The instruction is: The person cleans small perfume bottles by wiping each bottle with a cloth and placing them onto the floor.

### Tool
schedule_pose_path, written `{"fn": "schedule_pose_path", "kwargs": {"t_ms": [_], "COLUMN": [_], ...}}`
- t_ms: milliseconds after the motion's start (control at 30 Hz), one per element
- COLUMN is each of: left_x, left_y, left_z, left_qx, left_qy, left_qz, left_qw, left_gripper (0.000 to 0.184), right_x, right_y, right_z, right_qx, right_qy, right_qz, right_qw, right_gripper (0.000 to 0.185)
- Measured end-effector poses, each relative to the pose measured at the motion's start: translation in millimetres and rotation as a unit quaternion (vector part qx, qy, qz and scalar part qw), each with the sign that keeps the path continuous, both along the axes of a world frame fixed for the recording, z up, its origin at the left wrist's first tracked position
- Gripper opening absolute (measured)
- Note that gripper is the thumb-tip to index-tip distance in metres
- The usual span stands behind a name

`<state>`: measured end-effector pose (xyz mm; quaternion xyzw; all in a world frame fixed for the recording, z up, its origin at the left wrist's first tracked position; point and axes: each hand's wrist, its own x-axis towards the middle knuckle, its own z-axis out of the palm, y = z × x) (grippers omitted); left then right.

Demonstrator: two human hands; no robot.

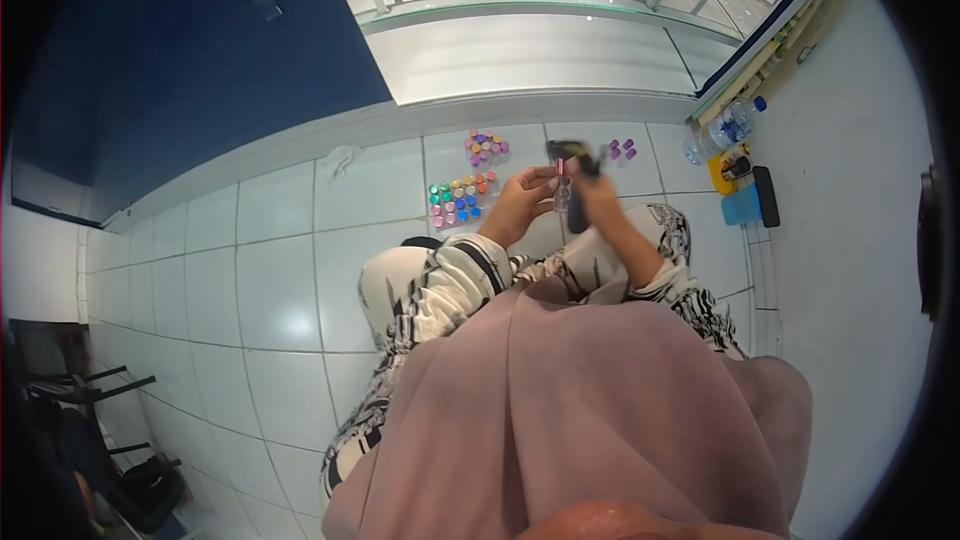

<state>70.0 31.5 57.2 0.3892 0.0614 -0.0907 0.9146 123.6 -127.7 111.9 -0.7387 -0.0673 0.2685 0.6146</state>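
Note:
My left hand is closed around a small clear bottle with a pink-red top. Close beside it, my right hand grips a black handheld tool, whose dark head with a yellow-green mark lies over the bottle's top. Motion blurs the right hand and the tool. To the left on the floor stand rows of small bottles with colored caps, green, pink, blue, yellow and orange. Behind them is a second cluster with purple, pink and orange caps. Several purple-capped pieces stand to the right of the tool.
At the right wall are a plastic water bottle, a yellow item, a light blue item and a black case. A crumpled clear bag lies left. A dark chair stands at lower left; a glass case edge is ahead.

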Motion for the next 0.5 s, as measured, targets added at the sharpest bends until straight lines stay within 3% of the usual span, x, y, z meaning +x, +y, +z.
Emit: {"fn": "schedule_pose_path", "kwargs": {"t_ms": [33, 133, 233, 367, 500], "left_x": [-2.4, -2.3, -16.8, -17.3, -17.7], "left_y": [2.3, 20.2, 16.7, 11.0, 8.9], "left_z": [3.0, -28.5, -4.3, 2.6, 0.1], "left_qx": [-0.023, 0.041, 0.084, 0.083, 0.058], "left_qy": [-0.006, -0.053, -0.028, -0.048, -0.108], "left_qz": [0.032, 0.109, 0.088, 0.015, -0.025], "left_qw": [0.999, 0.992, 0.992, 0.995, 0.992], "left_gripper": [0.033, 0.029, 0.026, 0.031, 0.039], "right_x": [-23.0, -46.7, -29.6, -12.1, -27.1], "right_y": [31.9, 55.1, 64.7, 55.6, 48.5], "right_z": [-22.5, -19.5, -32.9, -12.0, -14.0], "right_qx": [0.092, -0.138, 0.102, 0.093, 0.076], "right_qy": [-0.252, -0.433, -0.256, -0.191, -0.263], "right_qz": [-0.02, 0.064, 0.048, -0.023, -0.053], "right_qw": [0.963, 0.888, 0.96, 0.977, 0.96], "right_gripper": [0.057, 0.059, 0.057, 0.06, 0.061]}}
